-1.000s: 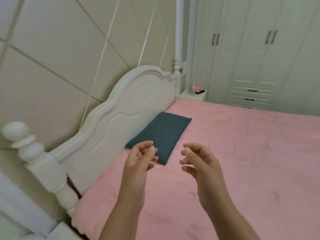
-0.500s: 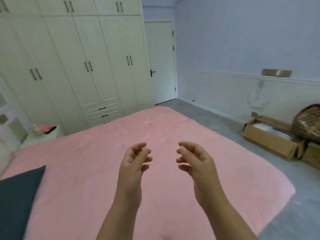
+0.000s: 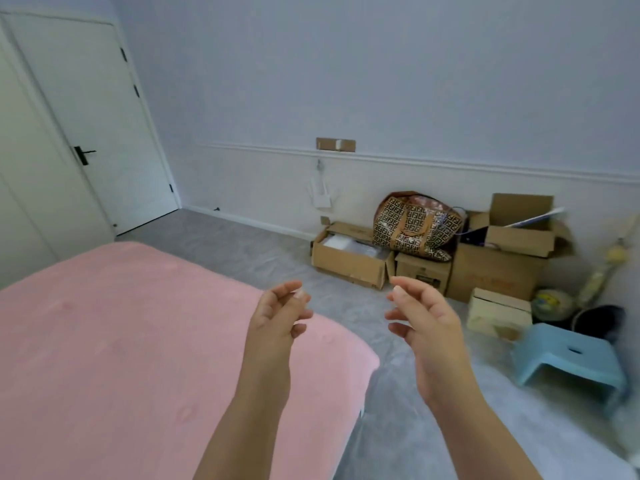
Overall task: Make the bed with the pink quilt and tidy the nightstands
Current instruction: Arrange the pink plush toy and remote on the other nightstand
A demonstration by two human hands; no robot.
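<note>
Pink quilt [image 3: 138,341] is seen spread flat across the bed at 9 o'clock, so the bed-making is judged largely done. Nothing is held by the left hand [image 3: 277,317] or right hand [image 3: 422,320]; fingers are loosely curled. No nightstand is shown.

Bed [image 3: 360,367] has the pink quilt [image 3: 121,341] spread flat over it. Grey floor [image 3: 249,247] has cardboard boxes [image 3: 349,263] along the wall, plus a blue stool [image 3: 571,358] nearby.
</note>
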